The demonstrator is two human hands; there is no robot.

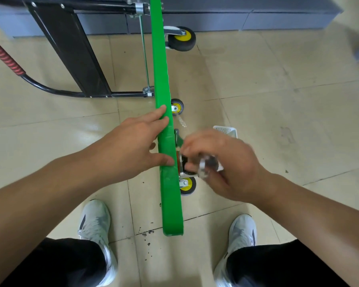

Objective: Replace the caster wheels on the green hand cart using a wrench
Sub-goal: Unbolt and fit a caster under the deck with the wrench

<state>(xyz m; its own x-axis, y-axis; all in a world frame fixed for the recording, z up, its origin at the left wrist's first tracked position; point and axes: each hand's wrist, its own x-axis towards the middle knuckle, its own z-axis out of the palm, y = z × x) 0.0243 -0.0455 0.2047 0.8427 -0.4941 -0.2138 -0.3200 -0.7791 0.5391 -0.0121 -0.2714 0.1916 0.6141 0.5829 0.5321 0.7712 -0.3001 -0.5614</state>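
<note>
Head view: left hand (133, 141) flat on glossy green cart (170, 199), right hand (226, 162) clasping blurred metal piece (208, 165).

Bright, even indoor light, though the source can't be made out. Shadows stay soft, just a faint dark patch under the far caster wheel (182, 39). The glossy floor tiles (278, 90) give off a mild sheen, nothing blown out. The right grip (222, 162) and the shiny metal piece (207, 165) it holds are smeared with motion blur. The wide-angle lens bends the green cart edge (164, 121), and the top right corner goes mushy.
</note>
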